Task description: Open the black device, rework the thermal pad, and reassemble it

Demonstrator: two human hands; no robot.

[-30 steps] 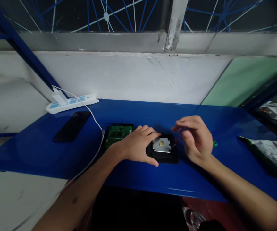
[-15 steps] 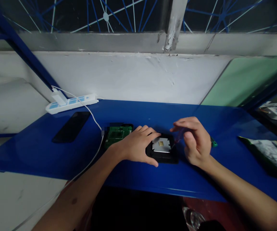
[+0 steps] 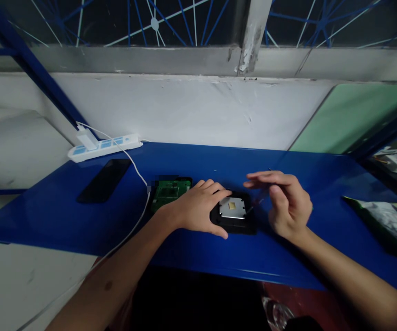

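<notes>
A black plastic housing [image 3: 236, 226] lies on the blue table, with a silver metal plate [image 3: 232, 212] inside it that has a small gold-coloured square in its middle. My left hand [image 3: 200, 204] grips the housing's left side, thumb along the near edge and forefinger along the far edge. Between the thumb and fingers of my right hand [image 3: 290, 204] is a thin screwdriver [image 3: 259, 200], blurred and partly see-through. Its shaft slants down to the plate's right-hand corner. Left of the housing, partly behind my left hand, sits a green circuit board [image 3: 167, 193] in a dark case.
A dark phone [image 3: 104, 180] lies on the blue table [image 3: 198, 257] at the left. Behind it is a white power strip [image 3: 107, 146] with a plugged-in charger; its white cable [image 3: 138, 220] runs toward me. A shiny packet [image 3: 384, 225] lies at the right.
My right hand has shifted slightly right, and now covers a small green piece that showed behind it. The left hand keeps its place on the housing.
</notes>
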